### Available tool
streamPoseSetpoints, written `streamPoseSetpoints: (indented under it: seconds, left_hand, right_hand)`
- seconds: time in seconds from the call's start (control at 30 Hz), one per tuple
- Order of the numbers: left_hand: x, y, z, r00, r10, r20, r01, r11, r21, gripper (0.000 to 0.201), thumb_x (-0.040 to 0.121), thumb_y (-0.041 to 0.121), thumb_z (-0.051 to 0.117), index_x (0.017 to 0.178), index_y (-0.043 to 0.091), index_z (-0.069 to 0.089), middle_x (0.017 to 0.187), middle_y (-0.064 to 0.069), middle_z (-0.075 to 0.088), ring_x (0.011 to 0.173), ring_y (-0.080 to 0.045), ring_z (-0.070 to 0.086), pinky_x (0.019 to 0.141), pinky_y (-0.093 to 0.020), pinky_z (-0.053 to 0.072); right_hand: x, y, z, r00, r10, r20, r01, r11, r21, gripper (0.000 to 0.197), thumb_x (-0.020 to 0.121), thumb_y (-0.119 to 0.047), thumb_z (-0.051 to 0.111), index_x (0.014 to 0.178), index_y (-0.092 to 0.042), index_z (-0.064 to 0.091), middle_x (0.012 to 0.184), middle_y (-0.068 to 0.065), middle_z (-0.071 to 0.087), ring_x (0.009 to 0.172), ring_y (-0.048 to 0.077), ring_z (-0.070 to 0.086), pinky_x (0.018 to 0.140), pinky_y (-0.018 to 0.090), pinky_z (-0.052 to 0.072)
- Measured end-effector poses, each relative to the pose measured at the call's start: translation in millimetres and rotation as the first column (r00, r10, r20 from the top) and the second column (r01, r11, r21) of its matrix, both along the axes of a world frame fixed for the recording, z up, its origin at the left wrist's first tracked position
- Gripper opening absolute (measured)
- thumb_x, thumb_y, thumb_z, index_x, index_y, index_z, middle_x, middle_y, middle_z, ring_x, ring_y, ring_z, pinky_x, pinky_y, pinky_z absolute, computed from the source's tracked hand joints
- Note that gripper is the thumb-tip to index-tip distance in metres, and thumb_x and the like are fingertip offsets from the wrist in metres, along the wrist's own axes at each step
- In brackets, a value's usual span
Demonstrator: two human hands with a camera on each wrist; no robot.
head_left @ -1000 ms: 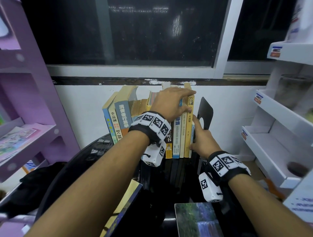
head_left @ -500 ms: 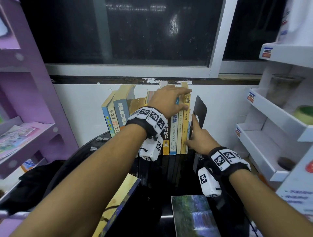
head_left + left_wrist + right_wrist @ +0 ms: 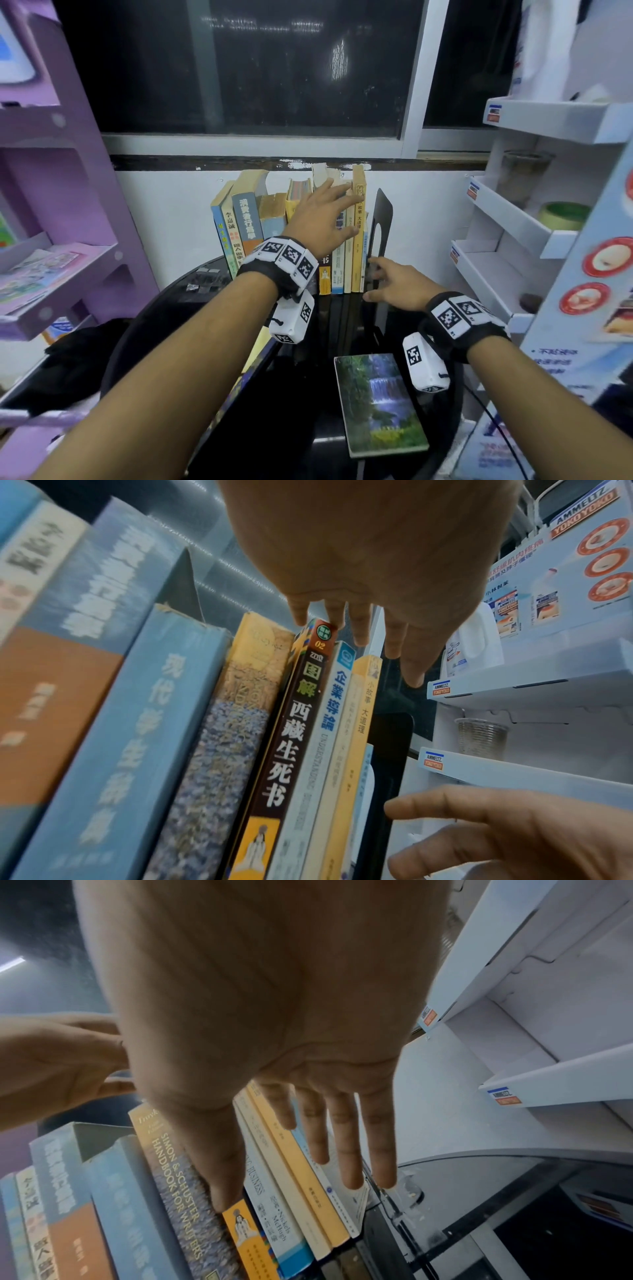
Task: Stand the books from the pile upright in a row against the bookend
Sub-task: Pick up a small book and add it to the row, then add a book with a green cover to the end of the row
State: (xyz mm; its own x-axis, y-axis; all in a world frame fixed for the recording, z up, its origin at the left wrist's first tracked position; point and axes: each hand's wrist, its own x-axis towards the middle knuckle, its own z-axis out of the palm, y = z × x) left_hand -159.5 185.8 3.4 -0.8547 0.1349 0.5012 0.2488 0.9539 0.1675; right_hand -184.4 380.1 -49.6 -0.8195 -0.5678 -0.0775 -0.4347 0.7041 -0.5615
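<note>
With both hands open, your left hand spread at the tops of the upright books beside the bookend and your right hand near its base, take the stiff, probably slick-covered waterfall book lying flat on the bench by its long edges.

A round, glossy black bench carries everything. At its far edge, against the white wall, a row of books stands upright — the rightmost ones just beside a black bookend, the leftmost leaning a little. Nearer the front lies a flat book with a waterfall cover, face up. Another flat book lies to its left — partly hidden by a forearm. Small dark bits sit at the bench's back left.
</note>
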Motion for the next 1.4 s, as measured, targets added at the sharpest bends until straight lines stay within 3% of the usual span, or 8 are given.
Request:
streamPoseSetpoints:
  seconds: [0.1,0.33,0.43,0.6,0.83,0.97,1.17,1.4]
  left_hand:
    - [18,6,-12,1.0,-0.002,0.025,0.001,0.999,0.033,0.058,0.09,0.044,0.057,0.144,0.032,0.039,0.157,0.002,0.025,0.147,-0.02,0.014,0.119,-0.046,0.014]
    - [56,21,-53,0.946,-0.074,0.316,0.011,0.981,0.196,0.06,0.091,0.035,0.061,0.145,0.023,0.037,0.152,-0.002,0.034,0.14,-0.02,0.03,0.114,-0.036,0.025]
    - [69,27,-68,0.877,-0.08,0.474,-0.027,0.976,0.215,0.061,0.09,0.038,0.061,0.144,0.023,0.037,0.15,-0.004,0.036,0.136,-0.022,0.036,0.109,-0.034,0.029]
    - [78,36,-90,0.75,-0.104,0.653,-0.084,0.965,0.25,0.062,0.087,0.044,0.064,0.141,0.025,0.042,0.138,-0.003,0.05,0.119,-0.02,0.051,0.091,-0.027,0.038]
    - [87,41,-98,0.569,-0.116,0.814,-0.05,0.983,0.175,0.073,0.08,0.05,0.07,0.142,0.026,0.039,0.142,0.0,0.046,0.128,-0.02,0.044,0.101,-0.031,0.035]
    - [91,42,-99,0.586,-0.106,0.803,0.006,0.992,0.127,0.084,0.073,0.05,0.077,0.142,0.024,0.039,0.138,0.0,0.048,0.12,-0.02,0.049,0.104,-0.035,0.04]
    - [97,42,-105,0.607,-0.127,0.785,0.045,0.991,0.126,0.088,0.065,0.046,0.084,0.139,0.022,0.044,0.116,0.003,0.054,0.098,-0.015,0.053,0.09,-0.029,0.044]
    - [97,42,-111,0.625,-0.159,0.765,0.017,0.982,0.191,0.087,0.059,0.043,0.088,0.133,0.015,0.052,0.116,0.004,0.062,0.103,-0.015,0.06,0.094,-0.031,0.047]
  right_hand:
    - [13,8,-5,1.0,0.006,0.017,-0.008,0.996,0.084,0.071,0.085,-0.035,0.07,0.146,-0.022,0.035,0.137,0.001,0.054,0.119,0.014,0.052,0.091,0.02,0.035]
    - [38,22,-25,0.993,-0.02,0.114,0.005,0.991,0.132,0.07,0.084,-0.044,0.069,0.143,-0.023,0.039,0.13,0.0,0.055,0.11,0.012,0.052,0.085,0.022,0.041]
    - [46,25,-32,0.986,-0.02,0.168,-0.008,0.987,0.163,0.072,0.082,-0.046,0.071,0.143,-0.021,0.04,0.133,0.001,0.054,0.109,0.015,0.056,0.076,0.022,0.05]
    - [54,29,-36,0.984,-0.007,0.177,-0.034,0.973,0.228,0.08,0.075,-0.049,0.076,0.141,-0.019,0.043,0.133,0.002,0.057,0.116,0.018,0.056,0.097,0.033,0.048]
    - [63,31,-38,0.985,0.019,0.173,-0.07,0.955,0.29,0.092,0.063,-0.049,0.085,0.14,-0.02,0.043,0.128,-0.001,0.059,0.114,0.016,0.056,0.1,0.03,0.043]
    - [67,32,-38,0.987,0.019,0.16,-0.065,0.956,0.287,0.088,0.063,-0.039,0.088,0.138,-0.019,0.047,0.127,-0.002,0.058,0.114,0.016,0.055,0.097,0.025,0.04]
    - [72,31,-41,0.988,0.017,0.155,-0.062,0.955,0.289,0.087,0.062,-0.029,0.089,0.137,-0.016,0.047,0.131,0.002,0.056,0.117,0.019,0.055,0.101,0.029,0.041]
    - [74,33,-41,0.992,0.027,0.123,-0.055,0.972,0.23,0.061,0.055,-0.026,0.093,0.106,-0.017,0.061,0.102,-0.002,0.063,0.096,0.017,0.06,0.089,0.029,0.048]
